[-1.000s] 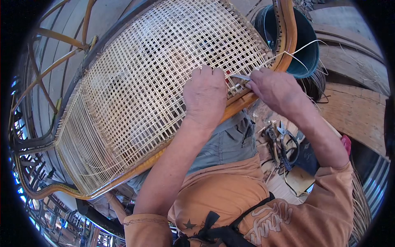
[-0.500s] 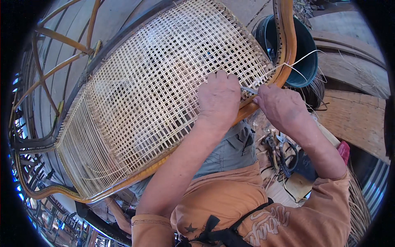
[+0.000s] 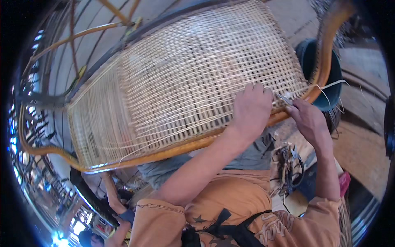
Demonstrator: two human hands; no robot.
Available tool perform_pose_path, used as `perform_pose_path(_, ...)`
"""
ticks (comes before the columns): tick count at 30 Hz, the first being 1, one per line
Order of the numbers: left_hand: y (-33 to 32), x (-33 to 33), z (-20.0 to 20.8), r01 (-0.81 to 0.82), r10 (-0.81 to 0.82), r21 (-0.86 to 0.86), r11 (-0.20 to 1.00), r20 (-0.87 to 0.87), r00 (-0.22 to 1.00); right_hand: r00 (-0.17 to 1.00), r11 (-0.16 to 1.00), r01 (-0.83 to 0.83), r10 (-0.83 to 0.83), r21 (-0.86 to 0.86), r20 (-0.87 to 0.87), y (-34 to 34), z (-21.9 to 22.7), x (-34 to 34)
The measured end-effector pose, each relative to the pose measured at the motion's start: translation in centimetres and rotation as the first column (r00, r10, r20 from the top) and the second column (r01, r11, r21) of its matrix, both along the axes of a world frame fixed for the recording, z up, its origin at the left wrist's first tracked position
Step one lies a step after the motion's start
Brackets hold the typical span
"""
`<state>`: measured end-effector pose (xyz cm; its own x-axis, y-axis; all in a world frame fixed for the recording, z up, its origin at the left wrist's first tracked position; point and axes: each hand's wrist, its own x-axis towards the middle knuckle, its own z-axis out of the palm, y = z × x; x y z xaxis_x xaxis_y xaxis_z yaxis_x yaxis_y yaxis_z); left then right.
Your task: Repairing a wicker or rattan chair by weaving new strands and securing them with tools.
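Note:
A panel of woven cane (image 3: 193, 70) is stretched on a curved wooden frame (image 3: 164, 154) that lies across my lap. My left hand (image 3: 253, 109) is closed, knuckles up, over the weave near its right front corner; whatever its fingers pinch is hidden beneath them. Just right of it, my right hand (image 3: 309, 120) grips a thin metal tool (image 3: 284, 99), its narrow shaft pointing left toward my left fingers along the panel's edge. The tool's exact kind cannot be made out. Loose pale cane strands (image 3: 335, 83) stick out past the frame, beyond my right hand.
A dark green bucket (image 3: 335, 99) stands behind the frame at the right. Scissors and other hand tools (image 3: 292, 164) lie near my right side, with wooden boards (image 3: 362, 144) farther right. Bare chair frames (image 3: 78, 35) stand at the far left. Another person's arm (image 3: 112, 193) shows at lower left.
The view has turned, so panel, bucket and both hands sit farther right in the picture. Both hands stay at the same corner of the weave, the tool still in my right.

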<state>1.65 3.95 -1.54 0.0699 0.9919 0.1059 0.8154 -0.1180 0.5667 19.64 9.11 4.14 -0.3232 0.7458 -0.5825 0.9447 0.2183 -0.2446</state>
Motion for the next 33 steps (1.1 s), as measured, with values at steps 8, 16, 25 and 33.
perform_pose_path(8, -15.3, -18.0, 4.5, -0.411, 0.369, -0.118, 0.904, -0.273, 0.889, 0.955, 0.992, -0.028, 0.064, 0.125, -0.291, -1.4, 2.0, -1.3)
perform_pose_path(16, -19.7, -24.8, 6.0, -0.457, 0.216, -0.382, 0.803, -0.528, 0.821, 0.867, 0.753, -0.473, 0.492, 0.457, 0.086, -1.9, 1.6, -5.7)
perform_pose_path(25, -20.4, -26.2, 4.8, -0.414, 0.29, -0.297, 0.86, -0.382, 0.877, 0.792, 0.632, -0.571, 0.592, 0.525, 0.149, -2.1, 0.1, -7.0)
perform_pose_path(33, -19.1, -27.0, 4.3, -0.263, 0.155, -0.158, 0.952, -0.492, 0.857, 0.849, 0.698, -0.519, 0.489, 0.494, 0.201, -3.0, 1.0, -7.3)
